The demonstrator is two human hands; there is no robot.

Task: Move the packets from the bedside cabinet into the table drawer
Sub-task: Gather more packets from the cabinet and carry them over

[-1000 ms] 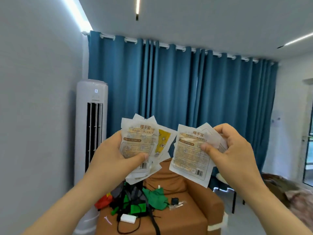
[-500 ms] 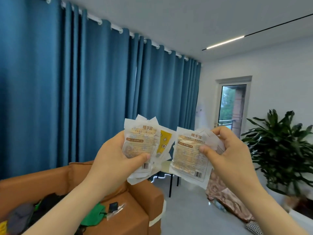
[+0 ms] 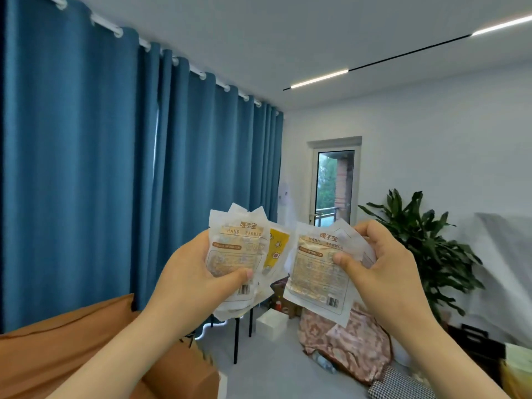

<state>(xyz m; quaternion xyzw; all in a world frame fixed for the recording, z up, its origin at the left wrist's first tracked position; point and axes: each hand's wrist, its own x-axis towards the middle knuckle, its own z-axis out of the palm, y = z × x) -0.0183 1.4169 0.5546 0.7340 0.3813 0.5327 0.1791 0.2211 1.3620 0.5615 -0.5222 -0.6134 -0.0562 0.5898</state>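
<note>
Both hands are raised at chest height, each with a fan of white hand-warmer packets. My left hand [image 3: 190, 280] grips a stack of several packets [image 3: 234, 249], thumb pressed across the front one; a packet with a yellow panel [image 3: 277, 249] sticks out behind. My right hand [image 3: 383, 272] pinches another small bundle of packets [image 3: 312, 272] between thumb and fingers. The two bundles are apart, side by side. Neither the bedside cabinet nor the table drawer is in view.
A blue curtain [image 3: 115, 182] fills the left wall. An orange sofa [image 3: 57, 355] sits at lower left. Black table legs [image 3: 236, 338], a white box [image 3: 270, 323], a pink patterned cloth [image 3: 351, 341] and a potted plant [image 3: 426, 243] stand ahead; a glass door [image 3: 334, 188] is behind.
The view has swung right: the air conditioner and cluttered sofa seat left the frame, the door and plant came in. Both hands keep the same grip on the packets.
</note>
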